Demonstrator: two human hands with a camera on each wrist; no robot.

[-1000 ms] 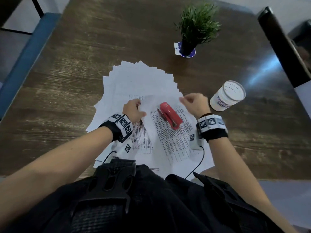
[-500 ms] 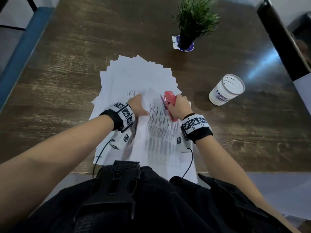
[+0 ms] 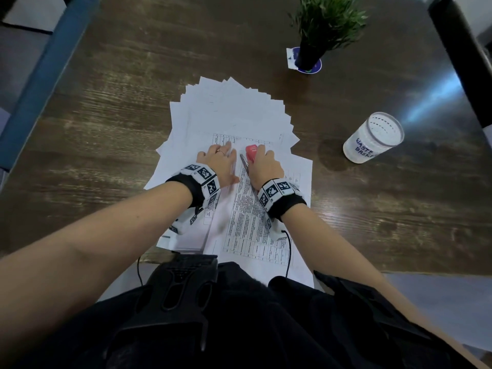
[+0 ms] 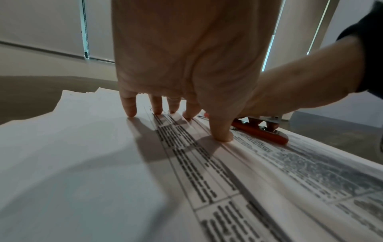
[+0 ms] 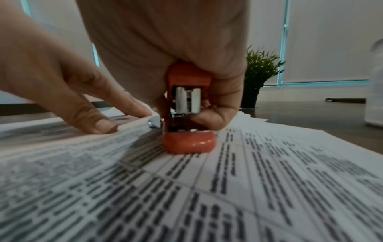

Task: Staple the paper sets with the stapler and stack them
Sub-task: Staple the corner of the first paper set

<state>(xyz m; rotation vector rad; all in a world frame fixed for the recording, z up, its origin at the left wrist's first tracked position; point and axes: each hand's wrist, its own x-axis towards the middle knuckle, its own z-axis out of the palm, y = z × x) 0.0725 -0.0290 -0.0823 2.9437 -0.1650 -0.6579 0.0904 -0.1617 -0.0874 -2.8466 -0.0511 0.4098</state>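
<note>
While the right hand [image 3: 263, 166] wraps its curled fingers and thumb round the red stapler [image 5: 188, 114], the stapler's base sits on the printed paper set [image 3: 253, 222], its front toward the sheet's far end. Just beside it, the left hand [image 3: 221, 163] lies spread, its fingertips [image 4: 130, 111] and thumb pressing straight down on the same papers. Under both, a fanned pile of white sheets [image 3: 234, 110] spreads across the dark wooden table [image 3: 119, 102]; its near sheets hang over the table's near edge toward the person's dark clothing.

To the right, well apart from the papers, a white cup [image 3: 372, 137] lettered "WASTE BASKET" stands with bare wood around it; what it holds cannot be made out. Beyond, a small potted plant [image 3: 324, 25] stands on a blue coaster [image 3: 316, 67].

Only the right wrist view shows the stapler's metal rear end; only the left wrist view shows each fingertip touching the paper.
</note>
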